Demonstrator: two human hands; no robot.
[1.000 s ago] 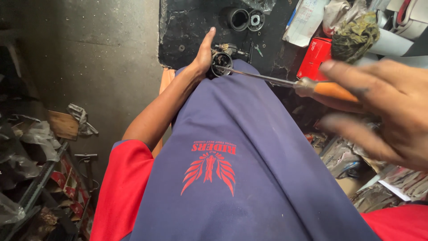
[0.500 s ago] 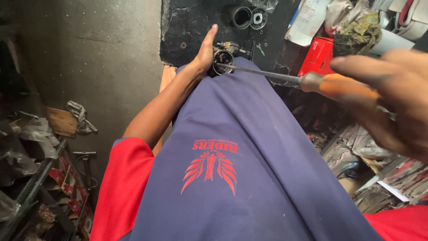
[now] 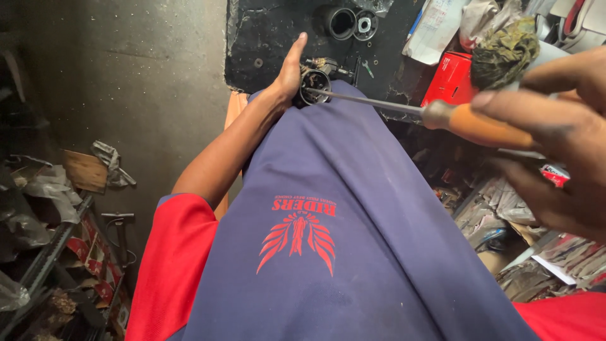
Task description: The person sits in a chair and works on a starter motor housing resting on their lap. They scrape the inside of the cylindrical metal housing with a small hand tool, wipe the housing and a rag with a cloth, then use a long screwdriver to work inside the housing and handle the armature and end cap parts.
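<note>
Seen from above, a person in a navy and red shirt [image 3: 353, 208] works at the edge of a black, grimy workbench [image 3: 265, 38]. The left hand [image 3: 289, 77] is closed around a small round metal engine part, apparently a carburettor [image 3: 314, 85], holding it against the bench edge just above the shirt front. The right hand [image 3: 562, 132], close to the camera and blurred, grips the orange handle of a screwdriver [image 3: 442, 117], whose thin steel shaft reaches across to the part's round opening. Farther back on the bench lie a black rubber sleeve [image 3: 339, 22] and a round metal ring [image 3: 366, 24]. A red box [image 3: 451, 79] and crumpled rags sit in clutter at right.
</note>
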